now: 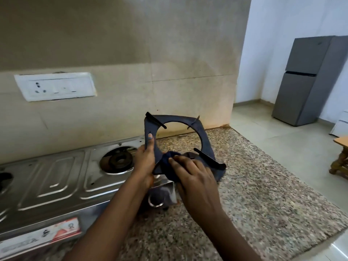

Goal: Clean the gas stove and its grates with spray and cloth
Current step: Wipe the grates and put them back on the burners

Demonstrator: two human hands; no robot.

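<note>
Grip: our left hand (145, 159) grasps the grate (205, 136); our right hand (195, 178) pinches the cloth (167, 166).
Risk: above the stove (56, 181), hard rubbing could twist it loose.

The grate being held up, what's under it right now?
Under the lifted grate lie the speckled granite counter and the stove corner. Its lower edge is covered by the dark cloth and right hand; the left hand grips its side.
</note>
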